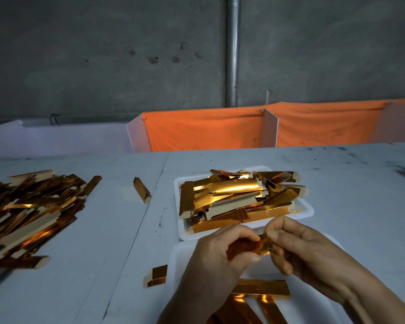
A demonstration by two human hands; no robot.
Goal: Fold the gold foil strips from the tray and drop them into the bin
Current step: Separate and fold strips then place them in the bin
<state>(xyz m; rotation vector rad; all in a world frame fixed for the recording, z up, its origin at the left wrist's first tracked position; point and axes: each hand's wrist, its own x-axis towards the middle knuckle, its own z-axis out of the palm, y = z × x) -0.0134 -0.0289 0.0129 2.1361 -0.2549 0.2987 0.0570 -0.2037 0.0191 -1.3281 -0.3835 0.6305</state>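
Both hands met low in the middle, and their fingers covered most of the gold strip (255,246) they pinched; only a short creased, shiny patch showed between them. The left hand (220,251) curled its fingers (248,235) round the strip's left part, while the right hand (306,249) nipped the right end with thumb and fingertips. The strip hung just above a white tray (185,251) at the desk's near edge, whose lower part ran out of the frame along with the flat strips (262,288) lying in it. Just beyond sat a second white tray (306,211), shallow and round-cornered, heaped with glossy foil strips (234,195) with pale paper backs. On the left of the pale grey desk (337,174) a loose pile of folded strips (33,211) was blurred and cut off by the edge. Two folded pieces (142,190) lay singly between. Behind the desk, orange cloth (204,132) draped over white partitions; whether that was the bin could not be told.
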